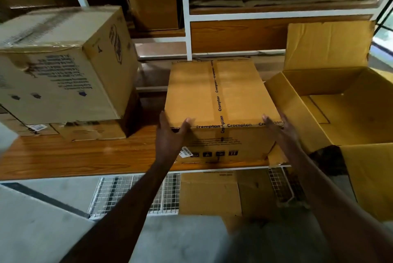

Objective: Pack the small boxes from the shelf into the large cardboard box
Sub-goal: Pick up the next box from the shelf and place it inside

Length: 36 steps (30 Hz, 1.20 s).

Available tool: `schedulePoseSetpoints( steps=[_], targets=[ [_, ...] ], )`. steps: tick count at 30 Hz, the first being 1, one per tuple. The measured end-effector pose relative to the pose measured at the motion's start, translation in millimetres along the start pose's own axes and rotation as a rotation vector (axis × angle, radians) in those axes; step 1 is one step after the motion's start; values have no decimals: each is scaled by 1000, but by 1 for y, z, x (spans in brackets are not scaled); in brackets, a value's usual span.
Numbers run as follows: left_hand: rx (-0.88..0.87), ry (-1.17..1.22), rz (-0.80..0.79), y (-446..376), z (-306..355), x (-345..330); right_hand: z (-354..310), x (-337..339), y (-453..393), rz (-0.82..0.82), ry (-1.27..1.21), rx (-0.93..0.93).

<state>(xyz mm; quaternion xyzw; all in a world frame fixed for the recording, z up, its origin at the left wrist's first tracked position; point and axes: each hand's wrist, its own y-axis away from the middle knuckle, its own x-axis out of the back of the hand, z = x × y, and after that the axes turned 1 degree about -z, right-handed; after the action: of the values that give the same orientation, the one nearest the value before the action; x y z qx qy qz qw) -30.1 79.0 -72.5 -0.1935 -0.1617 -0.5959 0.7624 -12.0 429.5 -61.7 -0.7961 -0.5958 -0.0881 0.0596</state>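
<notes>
At centre frame, the left hand (170, 135) grips the near left top corner of the taped box (221, 101), thumb over the top edge and fingers along the left side. The right hand (280, 128) lies against the near right corner, fingers nearly straight on the top edge; whether it grips cannot be told. That box sits on the wooden shelf (85, 154), tape running across its lid toward 12 o'clock. At 3 o'clock, touching the box's right side, a flap of the large open box (344, 109) leans out; its inside shows bare cardboard. At 9 o'clock a printed box (63, 67) stands well apart on flatter boxes. More cartons fill the rack at 12 o'clock.
</notes>
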Motion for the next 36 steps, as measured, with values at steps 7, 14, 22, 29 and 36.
schedulePoseSetpoints(
  steps=[7, 14, 22, 29, 36],
  targets=[
    [108, 264, -5, 24, -44, -17, 66, 10, -3, -216, -28, -143],
    [167, 293, -211, 10, -96, -38, 101, -8, -11, -124, -52, -232],
    [190, 454, -194, 17, -102, -48, 108, -6, -9, -53, -108, -256],
    [11, 451, -30, 13, -11, -14, 31, 19, -14, -99, -74, -158],
    [-66, 136, 82, -7, 83, 42, -71, 31, -22, 64, -2, 11]
  ],
)
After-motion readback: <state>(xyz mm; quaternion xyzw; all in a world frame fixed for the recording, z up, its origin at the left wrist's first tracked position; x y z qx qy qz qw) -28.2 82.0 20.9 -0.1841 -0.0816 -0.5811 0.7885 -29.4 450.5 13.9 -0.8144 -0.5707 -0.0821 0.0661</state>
